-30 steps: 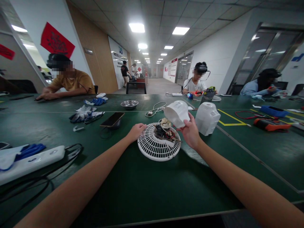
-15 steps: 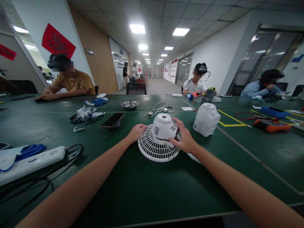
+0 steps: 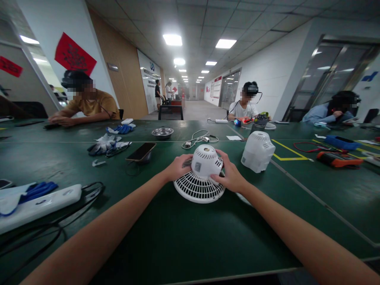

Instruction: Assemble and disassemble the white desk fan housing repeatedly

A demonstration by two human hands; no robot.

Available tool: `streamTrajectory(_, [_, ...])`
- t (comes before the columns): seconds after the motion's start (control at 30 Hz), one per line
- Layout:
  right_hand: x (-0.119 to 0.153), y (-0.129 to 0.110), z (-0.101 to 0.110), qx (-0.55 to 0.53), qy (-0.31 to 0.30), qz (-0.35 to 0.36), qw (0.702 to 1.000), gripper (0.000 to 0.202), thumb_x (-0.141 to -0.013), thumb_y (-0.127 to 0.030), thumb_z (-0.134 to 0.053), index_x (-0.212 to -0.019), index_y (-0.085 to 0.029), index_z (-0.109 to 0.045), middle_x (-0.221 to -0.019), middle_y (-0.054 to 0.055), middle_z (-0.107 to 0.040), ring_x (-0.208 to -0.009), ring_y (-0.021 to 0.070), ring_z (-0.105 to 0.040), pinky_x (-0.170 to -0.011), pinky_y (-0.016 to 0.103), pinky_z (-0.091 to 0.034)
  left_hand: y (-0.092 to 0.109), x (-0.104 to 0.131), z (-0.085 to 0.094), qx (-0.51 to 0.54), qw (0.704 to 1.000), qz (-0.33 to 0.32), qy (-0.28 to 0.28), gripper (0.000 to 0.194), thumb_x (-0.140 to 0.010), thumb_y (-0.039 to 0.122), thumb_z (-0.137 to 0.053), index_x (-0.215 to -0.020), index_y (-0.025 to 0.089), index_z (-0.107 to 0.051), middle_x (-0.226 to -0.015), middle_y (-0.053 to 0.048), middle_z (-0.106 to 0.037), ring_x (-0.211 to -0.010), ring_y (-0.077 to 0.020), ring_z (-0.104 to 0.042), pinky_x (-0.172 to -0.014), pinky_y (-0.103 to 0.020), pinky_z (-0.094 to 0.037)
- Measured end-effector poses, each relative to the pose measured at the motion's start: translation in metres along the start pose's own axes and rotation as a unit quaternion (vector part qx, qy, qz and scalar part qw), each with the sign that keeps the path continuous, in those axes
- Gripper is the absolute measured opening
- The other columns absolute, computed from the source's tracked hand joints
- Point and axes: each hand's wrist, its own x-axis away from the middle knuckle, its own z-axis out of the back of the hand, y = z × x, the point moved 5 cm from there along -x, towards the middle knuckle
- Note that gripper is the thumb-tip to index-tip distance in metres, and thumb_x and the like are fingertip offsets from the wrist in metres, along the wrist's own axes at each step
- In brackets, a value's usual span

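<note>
A white fan motor housing (image 3: 204,163) with side vents and a small printed label sits over a round white fan grille (image 3: 198,192) on the table in front of me. My right hand (image 3: 230,173) grips the housing from the right, thumb on the near side and fingers behind. On the left, my left hand (image 3: 178,168) is closed against the housing's side above the grille's edge; its fingertips are partly hidden. A translucent white plastic cover (image 3: 258,152) stands to the right, apart from both hands.
Behind the fan lie a coiled white cable (image 3: 197,138) and a metal bowl (image 3: 162,133). To the left are a phone (image 3: 141,152), gloves (image 3: 107,144) and a white power strip (image 3: 41,204). An orange multimeter (image 3: 338,159) lies right. Several people sit across the table.
My left hand has moved right and inward, from the grille's rim to the side of the motor housing. My right hand keeps its grip, and the fan stays in about the same place.
</note>
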Motion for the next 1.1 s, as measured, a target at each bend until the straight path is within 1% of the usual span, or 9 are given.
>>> streamTrajectory(0.03, [0.000,0.002,0.001,-0.006,-0.001,-0.009,1.000,0.095,-0.080,-0.040,-0.076,-0.157,-0.029,-0.022,-0.140,0.014,-0.059,-0.121,0.0358,-0.062,-0.108,0.057,-0.045,0.009,-0.001,-0.001,-0.002,1.000,-0.016,-0.014,0.055,-0.087,0.042,-0.067,-0.136,0.016,-0.062,-0.133,-0.016,-0.066,-0.122,-0.0341,-0.061,-0.107,-0.047,-0.043])
streamTrajectory(0.13, [-0.001,0.010,0.004,-0.039,-0.013,-0.019,0.999,0.091,-0.082,-0.042,-0.075,-0.157,-0.029,-0.024,-0.137,0.012,-0.062,-0.117,0.0340,-0.065,-0.104,0.055,-0.049,0.026,-0.003,0.000,-0.014,0.999,-0.020,-0.031,0.066,-0.082,0.051,-0.073,-0.136,0.014,-0.061,-0.131,-0.019,-0.066,-0.118,-0.0359,-0.062,-0.103,-0.049,-0.046])
streamTrajectory(0.27, [0.000,0.015,0.005,-0.086,-0.031,0.026,0.995,0.090,-0.082,-0.052,-0.073,-0.156,-0.026,-0.029,-0.136,0.013,-0.063,-0.115,0.0348,-0.066,-0.101,0.057,-0.050,0.036,-0.006,0.001,-0.023,0.997,-0.009,-0.070,0.066,-0.076,0.060,-0.075,-0.125,0.016,-0.064,-0.122,-0.016,-0.068,-0.107,-0.0323,-0.066,-0.092,-0.046,-0.052])
streamTrajectory(0.37, [0.000,0.015,0.005,-0.093,-0.033,0.038,0.994,0.088,-0.083,-0.055,-0.072,-0.155,-0.025,-0.031,-0.135,0.013,-0.065,-0.115,0.0346,-0.066,-0.101,0.057,-0.050,0.036,-0.008,-0.001,-0.036,0.997,-0.005,-0.073,0.065,-0.076,0.063,-0.074,-0.121,0.016,-0.065,-0.120,-0.015,-0.067,-0.104,-0.0309,-0.065,-0.088,-0.045,-0.053])
streamTrajectory(0.57, [-0.001,0.016,0.005,-0.102,-0.039,0.008,0.994,0.087,-0.081,-0.051,-0.077,-0.154,-0.028,-0.037,-0.133,0.012,-0.066,-0.110,0.0328,-0.068,-0.096,0.057,-0.055,0.033,-0.006,-0.007,-0.022,0.996,0.009,-0.090,0.066,-0.078,0.061,-0.073,-0.125,0.017,-0.064,-0.129,-0.017,-0.062,-0.112,-0.0329,-0.063,-0.089,-0.047,-0.054])
streamTrajectory(0.67, [-0.002,0.015,0.007,-0.098,-0.034,0.000,0.995,0.086,-0.081,-0.051,-0.078,-0.154,-0.026,-0.040,-0.132,0.012,-0.067,-0.111,0.0332,-0.068,-0.097,0.057,-0.055,0.036,-0.006,-0.006,-0.013,0.996,0.002,-0.094,0.066,-0.078,0.061,-0.073,-0.128,0.018,-0.063,-0.127,-0.016,-0.064,-0.113,-0.0339,-0.063,-0.091,-0.049,-0.054])
streamTrajectory(0.8, [-0.003,0.012,0.008,-0.082,-0.019,0.011,0.996,0.084,-0.080,-0.051,-0.078,-0.152,-0.024,-0.043,-0.134,0.013,-0.066,-0.112,0.0332,-0.068,-0.098,0.056,-0.054,0.039,-0.006,-0.005,-0.015,0.995,-0.014,-0.099,0.062,-0.080,0.059,-0.071,-0.126,0.018,-0.065,-0.126,-0.016,-0.064,-0.114,-0.0337,-0.062,-0.093,-0.049,-0.052])
streamTrajectory(1.0, [-0.002,0.009,0.005,-0.056,-0.028,0.003,0.998,0.083,-0.081,-0.054,-0.077,-0.149,-0.023,-0.042,-0.126,0.013,-0.070,-0.106,0.0328,-0.070,-0.094,0.055,-0.056,0.033,-0.006,-0.005,-0.030,0.994,0.008,-0.106,0.063,-0.080,0.061,-0.070,-0.125,0.017,-0.065,-0.131,-0.017,-0.062,-0.115,-0.0335,-0.062,-0.093,-0.047,-0.051])
streamTrajectory(1.1, [-0.001,0.007,0.004,-0.060,-0.025,0.004,0.998,0.088,-0.082,-0.053,-0.076,-0.153,-0.025,-0.033,-0.132,0.014,-0.067,-0.111,0.0339,-0.069,-0.098,0.057,-0.055,0.030,-0.006,-0.007,-0.047,0.992,0.023,-0.115,0.066,-0.081,0.064,-0.068,-0.127,0.018,-0.063,-0.132,-0.016,-0.061,-0.116,-0.0341,-0.060,-0.095,-0.049,-0.050])
